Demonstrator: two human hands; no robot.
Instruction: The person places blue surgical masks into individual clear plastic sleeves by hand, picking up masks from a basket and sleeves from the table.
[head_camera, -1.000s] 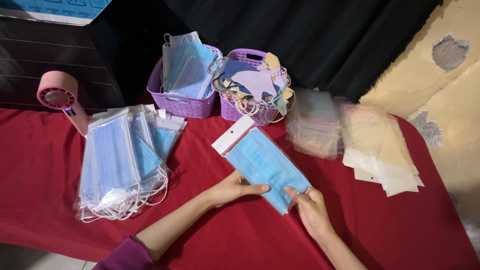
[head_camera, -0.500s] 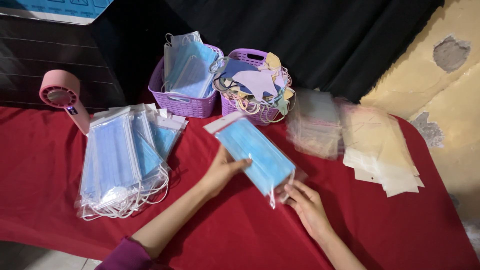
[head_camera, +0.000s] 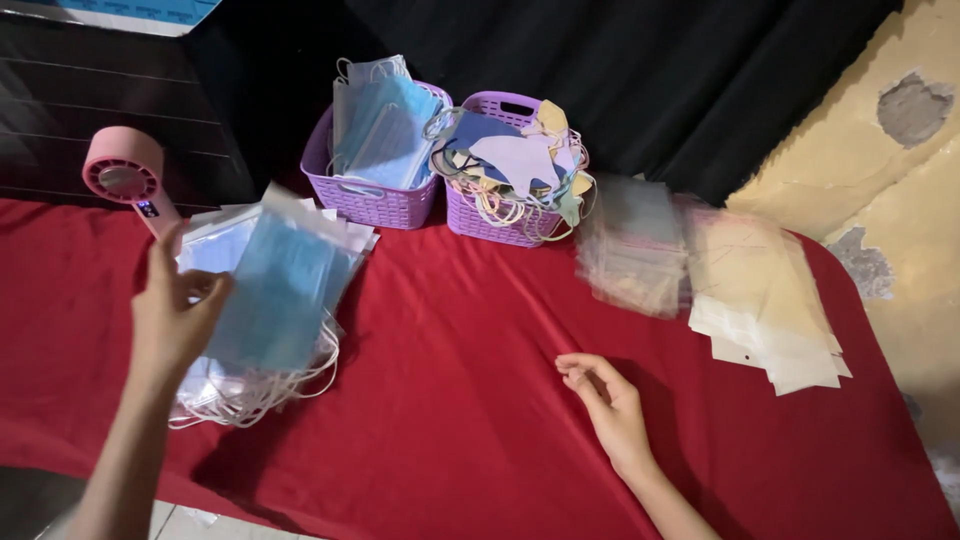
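Head camera is showing the left hand (head_camera: 175, 315) pinching a bagged blue mask (head_camera: 275, 290), fingers closing on its edge at nine o'clock. That mask is hovering just above the pile of bagged masks (head_camera: 235, 380), long axis running from seven toward one o'clock. Well apart, the right hand (head_camera: 610, 405) is resting empty on the red tablecloth (head_camera: 450, 400), fingers loosely curled.

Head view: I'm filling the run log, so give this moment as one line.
left hand: holds clear-bagged blue face mask over mask pile | right hand: empty, on red tablecloth
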